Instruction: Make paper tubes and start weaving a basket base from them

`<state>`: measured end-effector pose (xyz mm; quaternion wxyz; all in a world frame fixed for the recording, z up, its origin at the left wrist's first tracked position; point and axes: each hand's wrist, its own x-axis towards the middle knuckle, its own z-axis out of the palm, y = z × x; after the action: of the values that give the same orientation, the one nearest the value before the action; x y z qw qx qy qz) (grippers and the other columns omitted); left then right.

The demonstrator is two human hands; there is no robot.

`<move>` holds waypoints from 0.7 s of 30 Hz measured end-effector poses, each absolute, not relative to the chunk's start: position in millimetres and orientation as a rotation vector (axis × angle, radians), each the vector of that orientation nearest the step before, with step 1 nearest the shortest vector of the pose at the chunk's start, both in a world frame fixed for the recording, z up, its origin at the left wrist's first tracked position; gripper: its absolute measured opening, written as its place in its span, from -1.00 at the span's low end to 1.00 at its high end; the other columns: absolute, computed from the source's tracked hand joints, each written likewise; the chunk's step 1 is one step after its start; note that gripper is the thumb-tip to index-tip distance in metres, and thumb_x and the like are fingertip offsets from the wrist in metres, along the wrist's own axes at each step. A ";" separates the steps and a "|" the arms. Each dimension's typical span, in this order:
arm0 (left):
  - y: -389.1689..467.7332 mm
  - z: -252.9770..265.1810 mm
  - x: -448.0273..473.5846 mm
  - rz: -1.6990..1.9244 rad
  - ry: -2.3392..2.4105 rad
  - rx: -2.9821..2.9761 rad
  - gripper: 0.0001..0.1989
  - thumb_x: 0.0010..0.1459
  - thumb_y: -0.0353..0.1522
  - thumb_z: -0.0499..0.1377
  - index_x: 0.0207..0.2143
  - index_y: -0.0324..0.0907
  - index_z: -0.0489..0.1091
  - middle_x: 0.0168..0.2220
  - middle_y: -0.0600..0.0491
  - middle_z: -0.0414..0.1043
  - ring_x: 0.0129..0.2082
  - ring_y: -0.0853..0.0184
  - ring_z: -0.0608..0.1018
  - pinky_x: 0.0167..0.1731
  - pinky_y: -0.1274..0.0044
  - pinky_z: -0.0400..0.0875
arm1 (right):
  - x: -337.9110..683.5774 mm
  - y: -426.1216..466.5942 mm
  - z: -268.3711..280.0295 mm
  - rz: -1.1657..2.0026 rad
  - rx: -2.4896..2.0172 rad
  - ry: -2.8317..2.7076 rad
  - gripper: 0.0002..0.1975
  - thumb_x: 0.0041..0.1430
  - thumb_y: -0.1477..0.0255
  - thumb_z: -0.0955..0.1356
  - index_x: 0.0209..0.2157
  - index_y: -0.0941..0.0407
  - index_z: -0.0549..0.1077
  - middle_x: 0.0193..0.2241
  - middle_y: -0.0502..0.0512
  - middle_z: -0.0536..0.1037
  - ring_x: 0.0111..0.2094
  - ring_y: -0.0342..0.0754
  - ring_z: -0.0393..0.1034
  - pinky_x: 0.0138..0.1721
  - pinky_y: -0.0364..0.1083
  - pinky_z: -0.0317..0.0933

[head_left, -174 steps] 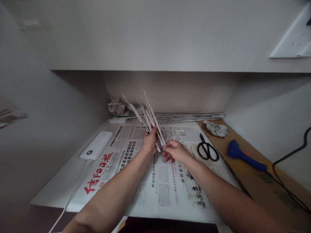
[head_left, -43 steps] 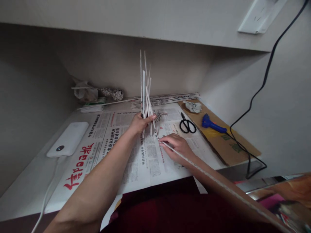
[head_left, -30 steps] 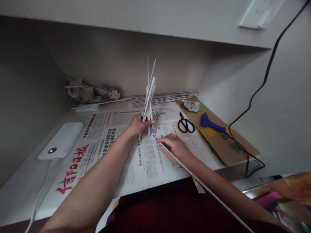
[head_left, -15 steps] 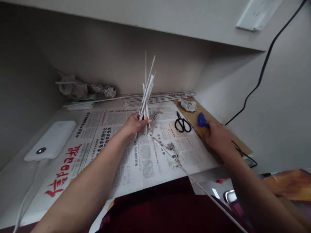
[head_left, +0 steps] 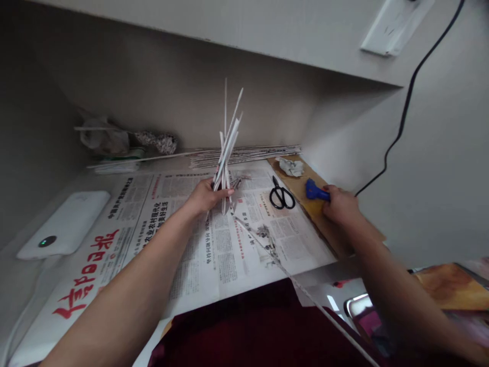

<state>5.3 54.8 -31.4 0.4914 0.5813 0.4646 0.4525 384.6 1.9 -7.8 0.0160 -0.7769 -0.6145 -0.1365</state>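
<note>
My left hand (head_left: 208, 196) is closed around a bundle of thin rolled newspaper sticks (head_left: 228, 148), which stand nearly upright and fan out at the top. From the bundle's lower end one long paper stick (head_left: 290, 278) slants down to the right, toward my body. Over the cardboard (head_left: 340, 237) on the right, my right hand (head_left: 342, 206) grips the handle of a blue glue gun (head_left: 315, 190), its head pointing left. Black-handled scissors (head_left: 281, 196) lie on the newspaper (head_left: 214, 244), between my hands.
More paper sticks (head_left: 248, 154) lie along the back wall. Crumpled paper (head_left: 291, 166) rests on the cardboard. A white device (head_left: 64, 224) with a cable sits at left, a plastic bag (head_left: 105, 140) behind. Overhead is a shelf edge (head_left: 214, 46); a black cord (head_left: 407, 107) hangs at right.
The view has shifted slightly. My right hand now has the glue gun's handle in a clear grip, and more of the gun shows. My left hand keeps hold of the bundle.
</note>
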 end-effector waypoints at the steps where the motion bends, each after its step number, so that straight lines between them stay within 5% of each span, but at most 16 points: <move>1: 54.4 -30.6 5.2 1.074 1.148 1.420 -0.65 -0.25 -0.22 0.39 -0.42 -0.27 0.49 -0.56 0.07 0.44 -0.60 0.41 0.38 -0.59 0.57 0.21 | 383.7 0.5 -6.7 -0.379 -2.369 -1.894 -0.52 0.05 0.49 0.27 0.06 0.20 0.35 -0.13 0.34 0.52 -0.13 0.22 0.40 -0.15 0.05 0.20; 4: 53.6 -29.6 5.5 1.061 1.162 1.415 -0.66 -0.23 -0.23 0.37 -0.41 -0.27 0.48 -0.55 0.08 0.44 -0.59 0.41 0.39 -0.54 0.56 0.24 | 375.2 -9.6 1.6 -0.063 -2.181 -1.771 -0.59 0.12 0.34 0.28 0.01 0.15 0.39 -0.20 0.25 0.54 -0.19 0.17 0.42 -0.18 0.04 0.24; 10: 54.9 -32.2 6.3 1.103 1.095 1.398 -0.71 -0.22 -0.27 0.37 -0.44 -0.27 0.46 -0.54 0.06 0.44 -0.56 0.41 0.40 -0.50 0.55 0.26 | 333.9 -36.0 26.0 1.083 -1.636 -1.585 -0.60 0.07 0.10 0.36 -0.15 0.08 0.46 -0.31 0.10 0.55 -0.32 0.01 0.45 -0.27 -0.03 0.34; 21: 53.4 -28.2 4.7 1.068 1.129 1.431 -0.66 -0.25 -0.22 0.38 -0.47 -0.26 0.41 -0.56 0.11 0.40 -0.58 0.43 0.38 -0.52 0.55 0.26 | 264.1 -47.8 15.8 0.917 -1.647 -2.040 -0.72 0.16 0.17 0.30 -0.32 0.10 0.46 -0.46 0.07 0.52 -0.40 -0.02 0.41 -0.37 -0.05 0.28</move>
<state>4.7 53.4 -28.2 0.4922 0.5897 0.4652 0.4401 264.1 -47.8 15.8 0.1810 -0.5833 -0.7222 0.3248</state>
